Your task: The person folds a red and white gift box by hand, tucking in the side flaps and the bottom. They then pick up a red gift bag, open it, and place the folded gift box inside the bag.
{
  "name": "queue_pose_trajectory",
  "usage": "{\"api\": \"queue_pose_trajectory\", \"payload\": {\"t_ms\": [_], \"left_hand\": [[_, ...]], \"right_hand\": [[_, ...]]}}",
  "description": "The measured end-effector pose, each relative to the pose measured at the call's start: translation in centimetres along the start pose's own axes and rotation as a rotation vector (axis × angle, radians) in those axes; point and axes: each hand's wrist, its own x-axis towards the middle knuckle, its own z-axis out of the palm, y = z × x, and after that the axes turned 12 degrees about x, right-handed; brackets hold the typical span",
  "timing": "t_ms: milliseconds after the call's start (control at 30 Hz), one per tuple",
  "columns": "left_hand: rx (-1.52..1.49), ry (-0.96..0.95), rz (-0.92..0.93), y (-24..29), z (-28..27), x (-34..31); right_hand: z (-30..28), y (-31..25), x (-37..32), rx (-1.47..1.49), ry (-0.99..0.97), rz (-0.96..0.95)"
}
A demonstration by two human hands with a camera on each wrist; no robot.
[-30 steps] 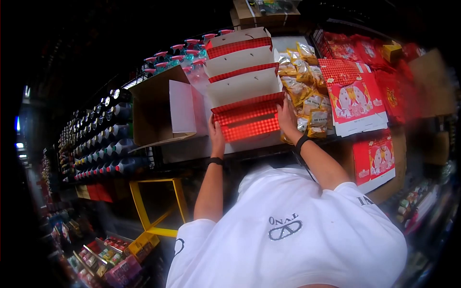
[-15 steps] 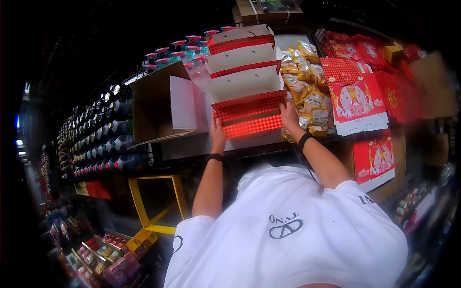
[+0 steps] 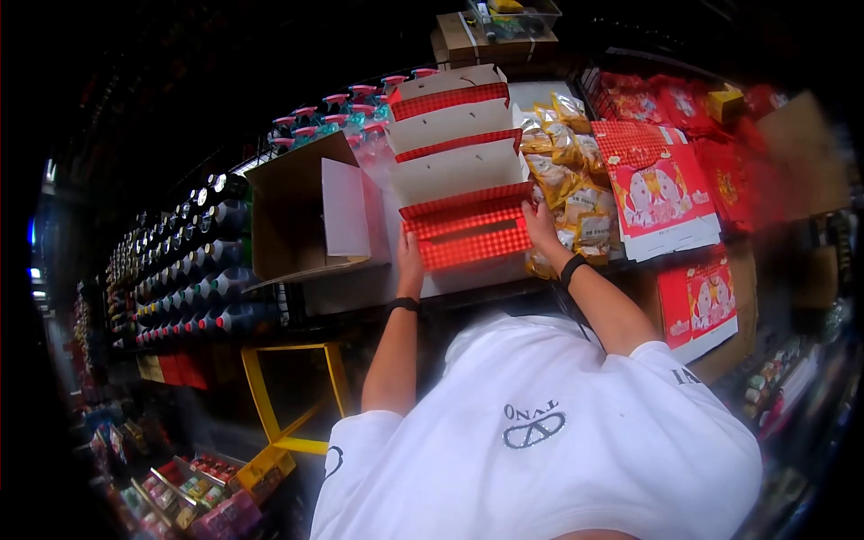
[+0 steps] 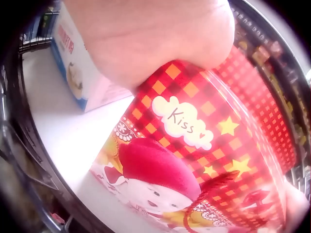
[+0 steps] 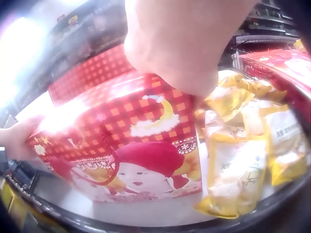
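Red checked card covers the gift box (image 3: 468,236), which is sitting at the front of the shelf (image 3: 360,286), just before a stack of white-and-red boxes (image 3: 454,135). The left hand (image 3: 410,256) is pressing against the box's left end and the right hand (image 3: 540,225) against its right end. The hands are lying apart with the box between them, fingers pointing up along its sides and looking straight. Yellow snack packets (image 3: 576,193) are lying just right of the box, with red gift bags (image 3: 661,193) beyond them. An open cardboard carton (image 3: 288,211) is standing to the left, pink-capped spray bottles (image 3: 333,108) behind it and rows of dark bottles (image 3: 198,261) farther left.

From the left wrist, the left hand (image 4: 155,39) is filling the top of the view and touching the gift box (image 4: 194,160), whose side is showing a cartoon child and the word "Kiss". A white carton with blue edging (image 4: 77,73) is standing just behind on the pale shelf (image 4: 53,136). The fingers are not showing here.

From the right wrist, the right hand (image 5: 180,43) is resting on the box's (image 5: 126,141) upper right corner. The left hand (image 5: 17,138) is touching the far end. The yellow snack packets (image 5: 243,145) are lying against the box's right side.
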Motion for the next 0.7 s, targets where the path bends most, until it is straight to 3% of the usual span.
{"api": "queue_pose_trajectory", "payload": {"t_ms": [167,300,400,600,700], "left_hand": [[0.176,0.106,-0.038,2.5,0.9,-0.1],[0.343,0.127,0.181,6.6,0.9,0.9],[0.444,0.133,0.235,8.3,0.8,2.1],[0.549,0.125,0.207,8.3,1.1,3.5],[0.587,0.173,0.271,7.0,1.1,3.5]], "right_hand": [[-0.3,-0.9,0.3,-0.014,0.023,-0.085],[-1.1,-5.4,0.2,-0.102,0.015,-0.326],[-1.3,-7.7,0.7,-0.133,-0.08,-0.243],[-1.1,-6.7,1.6,-0.174,-0.143,-0.409],[-1.2,-6.5,1.9,-0.112,-0.179,-0.315]]}}
